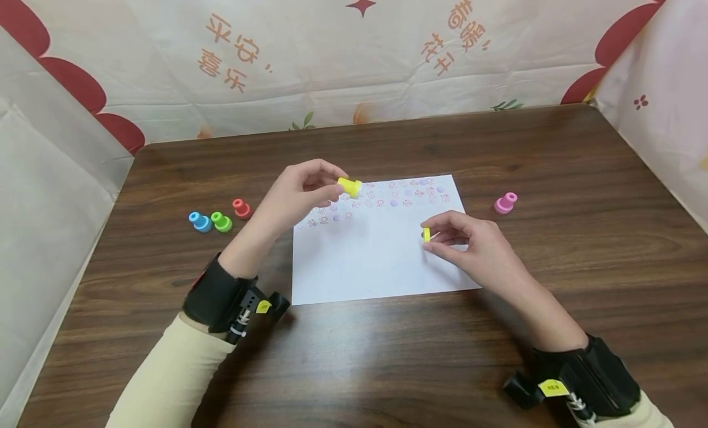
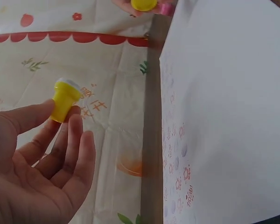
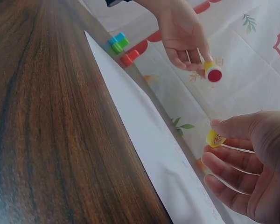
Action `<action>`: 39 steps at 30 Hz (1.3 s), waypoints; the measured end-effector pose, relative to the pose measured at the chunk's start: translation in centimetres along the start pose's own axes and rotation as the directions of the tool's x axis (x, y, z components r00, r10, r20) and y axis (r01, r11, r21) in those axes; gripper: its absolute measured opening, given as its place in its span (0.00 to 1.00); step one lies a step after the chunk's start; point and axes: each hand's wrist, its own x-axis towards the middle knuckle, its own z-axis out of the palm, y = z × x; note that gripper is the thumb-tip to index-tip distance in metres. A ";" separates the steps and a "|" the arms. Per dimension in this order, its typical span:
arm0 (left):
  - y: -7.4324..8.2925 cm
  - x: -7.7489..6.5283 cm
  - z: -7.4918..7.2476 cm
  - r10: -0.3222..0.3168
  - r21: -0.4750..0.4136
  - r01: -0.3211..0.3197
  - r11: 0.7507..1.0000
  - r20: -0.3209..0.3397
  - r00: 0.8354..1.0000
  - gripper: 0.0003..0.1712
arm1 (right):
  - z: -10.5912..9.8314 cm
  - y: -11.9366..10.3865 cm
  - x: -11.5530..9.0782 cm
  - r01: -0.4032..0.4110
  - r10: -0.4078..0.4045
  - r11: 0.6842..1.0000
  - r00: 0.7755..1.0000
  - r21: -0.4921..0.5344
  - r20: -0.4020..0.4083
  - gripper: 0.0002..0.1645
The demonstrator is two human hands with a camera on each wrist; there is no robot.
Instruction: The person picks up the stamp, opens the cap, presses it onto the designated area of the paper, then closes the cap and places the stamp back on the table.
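My left hand [image 1: 301, 194] pinches a yellow stamp [image 1: 350, 187] between thumb and fingers, above the paper's far left part. In the right wrist view the round red face of this stamp [image 3: 214, 75] shows. Its small yellow cap [image 1: 426, 234] is pinched in my right hand [image 1: 470, 243], over the right part of the paper; a red mark shows on the cap [image 3: 215, 138] in the right wrist view. Beneath both hands lies a white sheet of paper [image 1: 365, 256], with rows of small red and purple prints along its far edge.
Blue [image 1: 200, 222], green [image 1: 221, 222] and red [image 1: 241, 208] stamps stand together left of the paper. A pink stamp [image 1: 506, 203] stands to its right. The brown wooden table [image 1: 387, 360] meets a patterned cloth [image 1: 332, 59] at the back.
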 end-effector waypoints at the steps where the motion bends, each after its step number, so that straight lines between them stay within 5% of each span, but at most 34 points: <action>1: 0.1 0.1 0.2 0.010 0.050 -0.009 0.999 -0.011 1.000 0.12 | 0.0 0.0 0.0 -0.001 0.001 1.000 1.000 -0.001 0.001 0.17; 6: 0.6 0.8 1.2 0.054 0.284 -0.043 0.958 -0.033 0.998 0.11 | 0.0 0.1 0.0 -0.009 0.009 1.000 1.000 -0.004 0.007 0.18; 13: 1.0 1.4 2.6 0.072 0.608 -0.063 0.791 0.009 0.997 0.12 | 0.0 0.2 0.0 -0.015 0.015 1.000 1.000 -0.008 0.007 0.18; 22: 0.8 2.0 3.8 0.063 0.765 -0.096 0.637 0.073 0.995 0.14 | 0.1 0.4 0.0 -0.015 0.015 1.000 1.000 -0.008 0.008 0.18; 29: 0.2 2.5 4.5 0.049 0.792 -0.113 0.599 0.105 0.993 0.15 | 0.2 0.4 -0.1 -0.020 0.020 1.000 1.000 -0.004 0.013 0.18; 39: -0.2 2.6 4.9 0.036 0.793 -0.120 0.597 0.123 0.992 0.15 | 0.3 0.4 -0.1 -0.024 0.024 1.000 1.000 -0.003 0.012 0.18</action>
